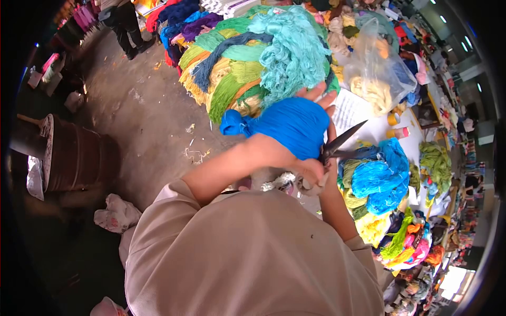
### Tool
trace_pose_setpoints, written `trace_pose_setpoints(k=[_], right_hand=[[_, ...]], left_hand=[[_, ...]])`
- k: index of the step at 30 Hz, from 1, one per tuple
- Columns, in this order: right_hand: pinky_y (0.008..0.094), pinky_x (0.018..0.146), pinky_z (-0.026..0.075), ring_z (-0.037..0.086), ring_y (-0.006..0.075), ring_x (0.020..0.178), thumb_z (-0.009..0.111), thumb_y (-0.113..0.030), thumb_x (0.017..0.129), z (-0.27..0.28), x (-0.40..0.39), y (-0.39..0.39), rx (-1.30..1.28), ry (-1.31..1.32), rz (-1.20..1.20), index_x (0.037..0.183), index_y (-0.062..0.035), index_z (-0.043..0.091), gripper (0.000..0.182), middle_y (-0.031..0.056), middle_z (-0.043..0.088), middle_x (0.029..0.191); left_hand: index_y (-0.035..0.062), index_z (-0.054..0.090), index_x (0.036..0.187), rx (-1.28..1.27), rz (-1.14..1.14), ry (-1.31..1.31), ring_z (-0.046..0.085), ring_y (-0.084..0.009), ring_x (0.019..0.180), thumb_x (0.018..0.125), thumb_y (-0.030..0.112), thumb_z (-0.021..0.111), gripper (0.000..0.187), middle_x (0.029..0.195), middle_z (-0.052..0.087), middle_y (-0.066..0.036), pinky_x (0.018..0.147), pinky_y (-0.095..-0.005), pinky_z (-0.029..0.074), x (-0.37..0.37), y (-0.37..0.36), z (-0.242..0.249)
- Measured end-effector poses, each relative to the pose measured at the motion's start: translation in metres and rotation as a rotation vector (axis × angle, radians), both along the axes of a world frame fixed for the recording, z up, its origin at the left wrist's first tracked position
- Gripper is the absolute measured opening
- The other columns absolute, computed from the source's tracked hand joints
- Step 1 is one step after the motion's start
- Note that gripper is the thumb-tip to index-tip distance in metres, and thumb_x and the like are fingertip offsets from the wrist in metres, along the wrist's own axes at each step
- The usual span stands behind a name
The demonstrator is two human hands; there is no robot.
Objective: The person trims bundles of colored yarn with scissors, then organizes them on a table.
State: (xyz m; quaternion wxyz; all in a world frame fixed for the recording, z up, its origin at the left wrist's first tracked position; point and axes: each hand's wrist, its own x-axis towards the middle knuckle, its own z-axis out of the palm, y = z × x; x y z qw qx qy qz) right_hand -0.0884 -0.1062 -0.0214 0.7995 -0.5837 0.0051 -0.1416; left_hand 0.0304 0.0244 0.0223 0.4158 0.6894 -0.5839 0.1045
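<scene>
Bare floor [124, 105] stretches left of you, past a rusty drum [81, 155], with heaped yarn [240, 66] ahead. Your blue yarn bundle [292, 124] sits up in front of your chest, your right hand [319, 96] holding its far edge with fingers spread. Your left hand [301, 162] bends against its near side, beside parted scissors [343, 139] (which hand grips them, I cannot tell).
</scene>
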Motion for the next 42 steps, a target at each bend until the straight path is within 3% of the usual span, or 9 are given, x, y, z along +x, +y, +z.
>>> trace_pose_setpoints(k=[4, 8, 9, 12, 18, 37, 39, 40, 42], right_hand=[[0.0431, 0.091, 0.057, 0.06, 0.0276, 0.115, 0.068, -0.034, 0.089, 0.016, -0.012, -0.037, -0.015, -0.05, -0.12, 0.148, -0.0094, 0.04, 0.069, 0.0121, 0.057, 0.128], [0.049, 0.1, 0.049, 0.059, 0.0295, 0.116, 0.068, -0.018, 0.091, 0.0, -0.03, -0.077, 0.181, -0.117, 0.067, 0.146, -0.0084, 0.04, 0.063, 0.011, 0.06, 0.121], [0.0458, 0.102, 0.046, 0.057, 0.0289, 0.12, 0.071, -0.01, 0.087, -0.002, -0.032, -0.073, -0.08, 0.001, -0.011, 0.146, -0.0074, 0.04, 0.067, 0.0115, 0.057, 0.127], [0.0352, 0.104, 0.04, 0.049, 0.024, 0.127, 0.076, 0.008, 0.075, -0.002, -0.023, -0.056, -0.743, 0.031, 0.006, 0.146, -0.007, 0.038, 0.082, 0.0119, 0.052, 0.135], [0.0201, 0.049, 0.047, 0.062, 0.0088, 0.06, 0.048, -0.026, 0.098, 0.032, -0.005, -0.021, -0.067, 0.759, 0.29, 0.122, -0.0067, 0.067, 0.037, 0.0041, 0.061, 0.071], [0.0217, 0.054, 0.051, 0.07, 0.0113, 0.072, 0.049, -0.019, 0.098, 0.029, 0.012, -0.013, -0.497, 0.518, 0.409, 0.12, -0.0033, 0.067, 0.032, 0.0013, 0.058, 0.079], [0.0234, 0.062, 0.053, 0.069, 0.012, 0.074, 0.058, -0.008, 0.094, 0.026, 0.014, -0.01, -0.21, 0.421, 0.32, 0.121, -0.0039, 0.066, 0.029, 0.0008, 0.058, 0.081], [0.0252, 0.067, 0.053, 0.068, 0.0127, 0.079, 0.069, 0.004, 0.084, 0.022, 0.017, -0.007, -0.697, 0.153, 0.229, 0.126, -0.0054, 0.062, 0.043, 0.0011, 0.058, 0.083], [0.0272, 0.067, 0.053, 0.065, 0.0117, 0.089, 0.074, 0.013, 0.074, 0.03, 0.03, 0.011, -0.623, -0.102, 0.185, 0.129, -0.0072, 0.059, 0.061, 0.0011, 0.06, 0.086]], left_hand=[[0.006, 0.039, 0.15, 0.285, 0.154, -0.316, 0.024, -0.0362, 0.148, 0.07, 0.074, 0.066, 0.108, 0.162, 0.023, -0.017, 0.119, -0.0534, 0.022, 0.033, 0.054, 0.003], [0.0047, 0.015, 0.158, -0.114, 0.236, 0.264, 0.038, -0.0282, 0.143, 0.071, 0.079, 0.062, 0.123, 0.162, 0.024, -0.014, 0.112, -0.043, 0.039, 0.066, 0.097, -0.033], [0.0037, 0.014, 0.157, -0.599, 0.078, 1.127, 0.038, -0.0293, 0.142, 0.071, 0.088, 0.051, 0.126, 0.162, 0.024, -0.016, 0.114, -0.0454, 0.036, 0.047, 0.084, -0.022], [0.0013, 0.022, 0.154, -1.15, -0.491, 1.529, 0.04, -0.038, 0.14, 0.077, 0.091, 0.025, 0.119, 0.158, 0.029, -0.022, 0.116, -0.0517, 0.031, 0.035, 0.064, -0.024], [-0.003, 0.031, 0.149, -1.224, -0.982, 1.927, 0.044, -0.0363, 0.137, 0.08, 0.086, 0.035, 0.113, 0.151, 0.04, -0.023, 0.114, -0.0508, 0.035, 0.024, 0.033, -0.033], [0.0005, 0.037, 0.145, -1.053, -0.547, 1.857, 0.05, -0.0359, 0.129, 0.087, 0.079, 0.036, 0.098, 0.141, 0.05, -0.02, 0.111, -0.0554, 0.037, 0.025, 0.038, -0.03], [0.0029, 0.037, 0.146, -1.019, -0.486, 1.855, 0.049, -0.036, 0.13, 0.088, 0.079, 0.035, 0.096, 0.142, 0.05, -0.02, 0.111, -0.0552, 0.037, 0.024, 0.036, -0.032], [0.0058, 0.036, 0.146, -1.006, -0.412, 1.858, 0.048, -0.0361, 0.132, 0.089, 0.077, 0.036, 0.091, 0.142, 0.049, -0.02, 0.11, -0.0545, 0.038, 0.022, 0.033, -0.033], [0.0116, 0.034, 0.147, -0.971, -0.269, 1.861, 0.046, -0.0363, 0.135, 0.091, 0.073, 0.038, 0.083, 0.143, 0.048, -0.02, 0.109, -0.0532, 0.039, 0.018, 0.027, -0.034]])
